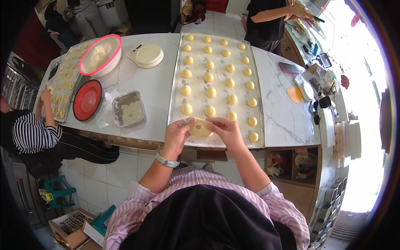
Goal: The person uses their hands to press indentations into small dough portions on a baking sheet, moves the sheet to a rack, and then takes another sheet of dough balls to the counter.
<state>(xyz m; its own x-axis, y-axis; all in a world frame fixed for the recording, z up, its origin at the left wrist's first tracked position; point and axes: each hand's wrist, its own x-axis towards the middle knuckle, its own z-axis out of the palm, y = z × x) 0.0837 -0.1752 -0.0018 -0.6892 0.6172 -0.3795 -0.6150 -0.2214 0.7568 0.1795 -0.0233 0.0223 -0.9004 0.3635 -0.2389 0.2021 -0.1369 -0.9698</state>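
Observation:
My left hand point(180, 132) and my right hand point(222, 130) pinch a pale yellow dough ring point(199, 131) between them, with a small hole in its middle. They hold it over the near edge of a large floured metal tray point(218, 55), which carries several rows of round dough balls point(210, 111). My fingers cover parts of the ring.
Left: scale point(149, 54), pink-rimmed bowl point(112, 60), red tray point(86, 104), plastic container point(127, 121), second dough tray point(60, 116), co-worker in stripes point(31, 135) with a hand on it. Right: phone point(287, 68), orange scraper point(294, 95). Another person point(262, 29) stands behind the counter; teal stool point(60, 193) below.

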